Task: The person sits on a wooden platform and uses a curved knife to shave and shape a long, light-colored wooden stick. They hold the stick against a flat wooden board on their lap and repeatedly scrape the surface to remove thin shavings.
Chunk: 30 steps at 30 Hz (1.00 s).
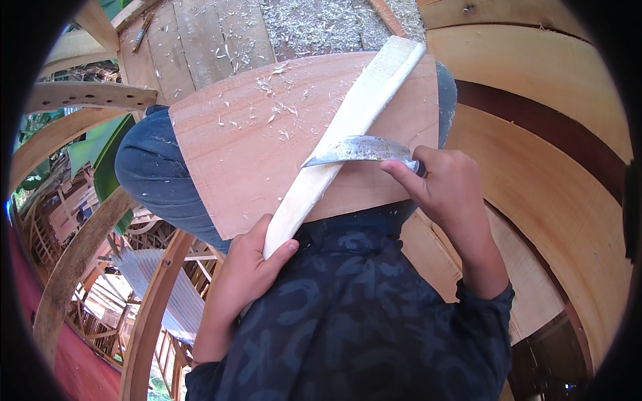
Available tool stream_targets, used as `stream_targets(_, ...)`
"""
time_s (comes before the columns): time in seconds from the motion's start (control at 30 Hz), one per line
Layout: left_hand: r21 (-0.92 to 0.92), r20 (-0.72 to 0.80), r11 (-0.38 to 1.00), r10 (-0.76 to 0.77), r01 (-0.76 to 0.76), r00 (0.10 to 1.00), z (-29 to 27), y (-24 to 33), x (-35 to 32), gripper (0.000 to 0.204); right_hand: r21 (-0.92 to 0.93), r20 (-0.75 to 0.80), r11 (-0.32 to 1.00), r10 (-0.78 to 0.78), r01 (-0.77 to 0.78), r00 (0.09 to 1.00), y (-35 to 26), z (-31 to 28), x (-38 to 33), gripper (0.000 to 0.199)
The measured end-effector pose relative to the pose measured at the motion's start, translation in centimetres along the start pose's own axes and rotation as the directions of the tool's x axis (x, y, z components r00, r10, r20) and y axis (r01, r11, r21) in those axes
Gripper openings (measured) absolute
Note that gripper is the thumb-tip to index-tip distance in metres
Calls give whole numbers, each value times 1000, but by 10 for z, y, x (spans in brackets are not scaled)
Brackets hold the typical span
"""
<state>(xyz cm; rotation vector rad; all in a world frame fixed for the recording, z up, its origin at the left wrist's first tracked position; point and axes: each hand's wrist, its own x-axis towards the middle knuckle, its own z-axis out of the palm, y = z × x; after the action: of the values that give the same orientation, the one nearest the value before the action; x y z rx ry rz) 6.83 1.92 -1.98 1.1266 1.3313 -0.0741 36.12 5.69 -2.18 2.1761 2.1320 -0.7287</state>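
A pale, flat strip of wood [358, 100] lies slanted across a reddish wooden board [247, 144] on my lap. My left hand [257, 262] is wrapped round the strip's near end, with the thumb on top. In my right hand [445, 179] is a curved knife [358, 148], its handle mostly hidden by my fingers. The rust-spotted blade rests across the strip at about its middle, its tip reaching past the strip's left edge. Thin wood shavings [284, 110] are scattered on the board.
My bent knee [160, 167] supports the board on the left. Ahead is a plank floor [221, 33] strewn with shavings. Wide curved planks [535, 174] rise on the right. Curved ribs [73, 267] stand on the left, with a corrugated sheet [164, 287] beyond. A thin brush-like stick [142, 31] lies at far left.
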Motion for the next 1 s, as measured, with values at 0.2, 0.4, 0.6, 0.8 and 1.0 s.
stream_targets(0.2, 10, 37, 999, -34, 34, 999, -2, 8, 3, 42, -59, -7, 998, -15, 15, 1000, 9, 5, 10, 65)
stream_targets(0.4, -24, -29, 999, 36, -37, 999, -1, -8, -5, 40, 77, -185, 934, 356, -348, 916, 78, -20, 41, 66)
stream_targets(0.6, -27, 64, 999, -44, 46, 997, -7, -5, -2, 44, -20, -12, 999, -47, 46, 999, 3, -2, 5, 65)
stream_targets(0.8, -23, 28, 1000, -6, 7, 1000, -5, -2, -3, 43, -6, -102, 995, 100, -101, 990, 27, 0, 28, 66)
stream_targets(1.0, -49, 1, 999, 21, -21, 1000, -6, -8, -4, 40, -93, -169, 991, 84, -101, 982, 28, 4, 28, 70)
